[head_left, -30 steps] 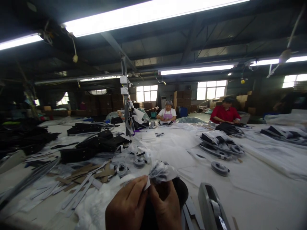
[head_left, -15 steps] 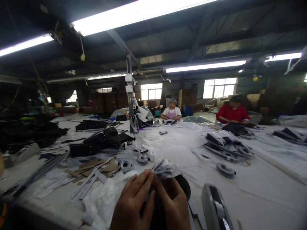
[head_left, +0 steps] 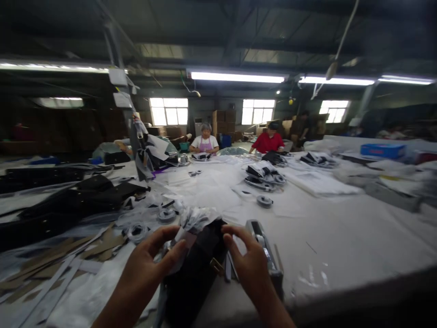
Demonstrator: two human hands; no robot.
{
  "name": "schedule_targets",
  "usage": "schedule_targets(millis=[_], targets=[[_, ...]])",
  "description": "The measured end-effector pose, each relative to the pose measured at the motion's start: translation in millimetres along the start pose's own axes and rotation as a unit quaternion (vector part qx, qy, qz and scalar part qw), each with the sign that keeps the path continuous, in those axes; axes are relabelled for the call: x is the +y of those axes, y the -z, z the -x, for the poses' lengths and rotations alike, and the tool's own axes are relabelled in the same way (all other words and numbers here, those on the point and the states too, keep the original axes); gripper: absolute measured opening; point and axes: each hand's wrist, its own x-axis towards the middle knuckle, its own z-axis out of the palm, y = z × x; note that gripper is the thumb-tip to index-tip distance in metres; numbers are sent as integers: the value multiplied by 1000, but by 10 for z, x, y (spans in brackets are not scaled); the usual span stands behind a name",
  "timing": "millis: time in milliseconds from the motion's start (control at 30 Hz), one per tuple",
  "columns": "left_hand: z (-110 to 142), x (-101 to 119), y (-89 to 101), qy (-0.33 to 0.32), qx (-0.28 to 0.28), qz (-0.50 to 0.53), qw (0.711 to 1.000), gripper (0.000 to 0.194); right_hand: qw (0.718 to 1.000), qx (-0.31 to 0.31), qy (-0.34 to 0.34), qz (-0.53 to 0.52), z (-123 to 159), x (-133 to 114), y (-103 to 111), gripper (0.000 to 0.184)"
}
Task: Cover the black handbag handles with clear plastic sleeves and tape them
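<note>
left hand grasps crinkled translucent wrapping; right hand pinches the far right edge of matte black fabric.

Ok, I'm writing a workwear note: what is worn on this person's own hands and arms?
The left hand and right hand are ungloved. No sleeve shows on the visible part of either forearm, and no watch or bracelet can be made out.
</note>
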Motion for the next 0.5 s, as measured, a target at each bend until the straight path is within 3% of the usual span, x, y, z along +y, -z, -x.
schedule_targets(millis=[100,200,333,500], targets=[[-10,-25,-27,26,13,19,999,46,980,137,-30,139,47,459,542,35],[-20,-26,-48,33,4,31,999,51,965,155,-143,154,138,876,902,34],[-51,-64,-35,34,-8,30,999,55,966,97,-219,93,216,1096,972,35],[-81,-140,3,23,-6,13,1000,52,966,89,-243,-5,243,942,930,43]])
